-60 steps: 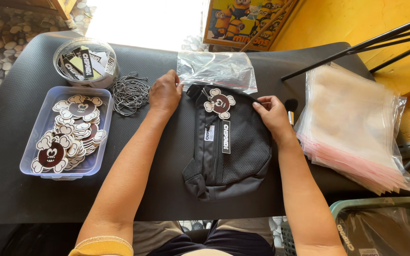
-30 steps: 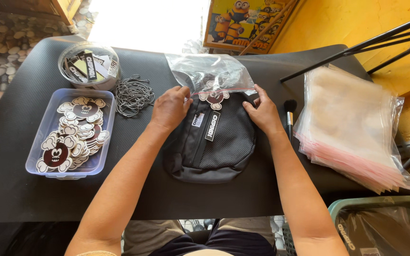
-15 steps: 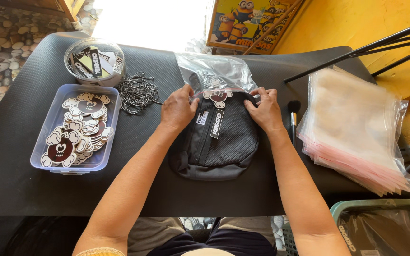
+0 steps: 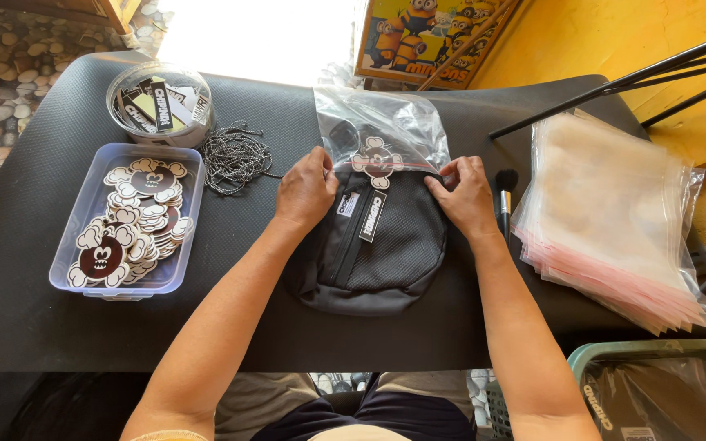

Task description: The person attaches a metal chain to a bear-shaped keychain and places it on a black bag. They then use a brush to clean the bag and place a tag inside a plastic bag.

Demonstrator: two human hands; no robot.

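Across the whole view stretches the black counter, textured like a mat, and everything sits on it. Over on the right edge lies a thick stack of clear plastic bags, fanned out and overhanging the counter's corner a little. Dead centre we have the black pouch, a zip running down its left side and a white-lettered tag on its front, its top end tucked into the mouth of a clear zip bag while the lower body lies bare on the counter. Through the clear plastic shows a brown-and-cream cartoon-face charm, right at the pouch's top.

Left side now: a clear rectangular tray piled with more of those cartoon-face charms, and behind it a round clear tub holding black-and-white labels. Between the tub and the pouch, a loose heap of ball chains.

The left hand rests on the pouch's upper left corner, fingers curled down together, pinching the edge of the zip bag where it meets the pouch. The right hand mirrors it on the upper right corner, fingertips pressed together on the bag's rim. Just beside that right hand, touching nothing, lies a small black brush. Down in the lower right corner pokes a green basket with a plastic liner inside.
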